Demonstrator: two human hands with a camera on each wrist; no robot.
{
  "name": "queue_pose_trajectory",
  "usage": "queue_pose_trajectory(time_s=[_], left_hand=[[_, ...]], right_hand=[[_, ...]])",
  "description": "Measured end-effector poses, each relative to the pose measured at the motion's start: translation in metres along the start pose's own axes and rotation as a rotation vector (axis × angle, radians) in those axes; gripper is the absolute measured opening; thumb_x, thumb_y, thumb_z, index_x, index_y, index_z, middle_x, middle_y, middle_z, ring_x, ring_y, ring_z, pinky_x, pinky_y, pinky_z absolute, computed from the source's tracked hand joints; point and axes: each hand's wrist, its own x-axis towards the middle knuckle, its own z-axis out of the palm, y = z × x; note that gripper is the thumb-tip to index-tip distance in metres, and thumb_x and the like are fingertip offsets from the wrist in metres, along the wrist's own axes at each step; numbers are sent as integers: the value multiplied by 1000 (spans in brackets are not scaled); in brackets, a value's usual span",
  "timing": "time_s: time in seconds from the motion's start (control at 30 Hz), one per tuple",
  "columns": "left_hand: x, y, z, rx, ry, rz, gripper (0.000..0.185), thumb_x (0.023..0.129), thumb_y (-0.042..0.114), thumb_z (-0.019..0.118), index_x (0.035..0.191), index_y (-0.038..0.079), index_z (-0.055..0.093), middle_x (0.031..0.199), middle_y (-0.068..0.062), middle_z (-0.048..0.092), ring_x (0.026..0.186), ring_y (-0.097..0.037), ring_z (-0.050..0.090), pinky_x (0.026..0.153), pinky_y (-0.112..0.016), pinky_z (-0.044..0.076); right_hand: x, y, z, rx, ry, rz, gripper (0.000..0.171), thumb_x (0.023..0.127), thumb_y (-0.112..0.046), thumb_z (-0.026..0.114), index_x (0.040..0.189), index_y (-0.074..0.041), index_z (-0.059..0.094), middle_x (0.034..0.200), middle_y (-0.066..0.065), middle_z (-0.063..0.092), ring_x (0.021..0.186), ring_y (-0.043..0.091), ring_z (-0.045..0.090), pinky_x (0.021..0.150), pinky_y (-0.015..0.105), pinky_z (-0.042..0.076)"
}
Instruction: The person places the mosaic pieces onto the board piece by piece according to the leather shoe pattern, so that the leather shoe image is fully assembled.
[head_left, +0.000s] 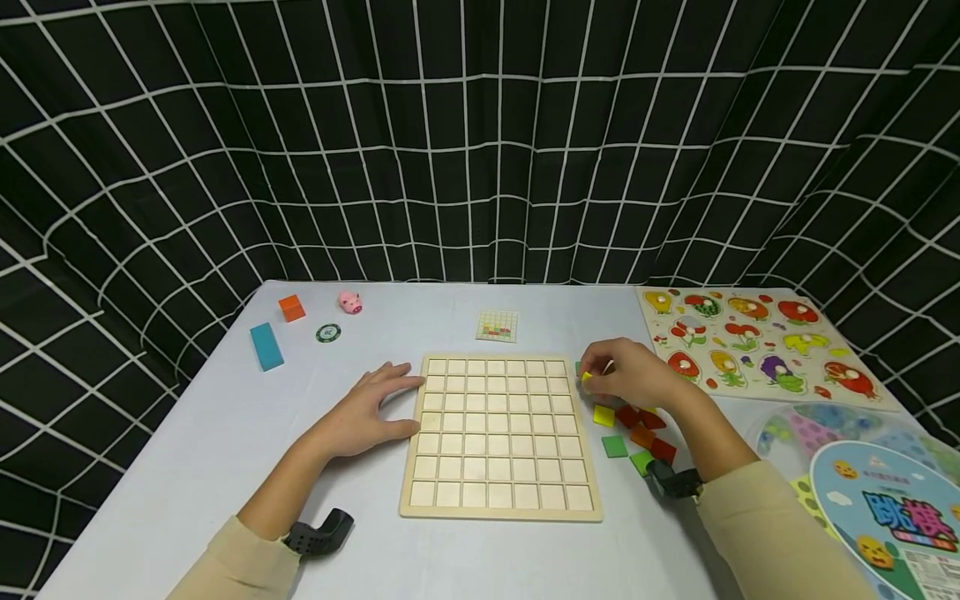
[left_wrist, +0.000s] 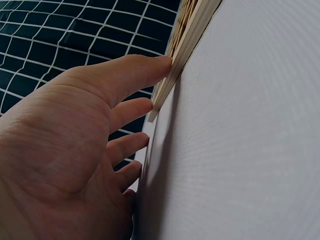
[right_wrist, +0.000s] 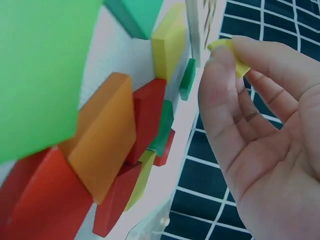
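Hands at a wooden grid board [head_left: 500, 434] lying flat on the white tabletop [head_left: 187, 450]. Board's square cells show bare wood.

Left hand [head_left: 372, 409]: grip released, fingers straight, palm down on the tabletop. Fingertips [left_wrist: 161, 63] press against the board's left edge; the left wrist view shows thumb and forefinger touching the rim.

Right hand [head_left: 628, 374]: grip pinching a small yellow tile [head_left: 587, 377] between thumb and fingertips [right_wrist: 250, 47], held just off the board's right edge, near its upper corner. In the right wrist view the tile sits tilted in the pinch, above the tabletop.

Loose colour tiles [head_left: 633, 433] in a scatter beside the board's right edge, under and behind the right hand: yellow, red, orange, green, some overlapping.

Elsewhere: small pattern card [head_left: 497, 326] beyond the board's far edge. Far left, well apart from the board: blue block [head_left: 266, 346], orange cube [head_left: 292, 307], pink pig figure [head_left: 349, 302], round green chip [head_left: 327, 333]. Far right: fruit peg puzzle [head_left: 757, 343]; nearer, a round game box [head_left: 888, 508]. Black cloth with white grid lines [head_left: 480, 142] hangs behind the tabletop.
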Motion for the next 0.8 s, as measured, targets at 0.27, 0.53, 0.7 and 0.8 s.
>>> queue_pose_trajectory(time_s=[0.27,0.53,0.7,0.8], left_hand=[[0,0,0,-1,2,-6,64,87,30,79,147,18,59,165,-15,38,159,-43,17,127,-66,10],[1,0,0,-7,1,3,64,88,30,78,147,17,58,165,-16,38,159,-43,17,128,-64,9],[0,0,0,-8,0,8,64,88,29,78,147,17,58,165,-16,38,159,-42,17,128,-63,8],[0,-1,0,-7,1,7,64,88,29,78,147,17,58,165,-15,38,159,-42,17,128,-63,9]], right_hand=[[-2,-5,-6,162,-33,-29,21,97,-8,69,117,-2,72,91,12,65,73,24,63,69,33,59],[-2,-16,-3,157,24,-44,19,95,-15,72,110,-3,74,97,7,71,85,26,60,69,33,53],[0,-27,3,224,52,-71,17,94,-14,73,107,-3,74,92,9,70,80,26,59,70,34,52],[3,-35,9,276,25,-87,15,95,-14,73,105,-2,74,89,9,69,77,26,59,69,34,55]])
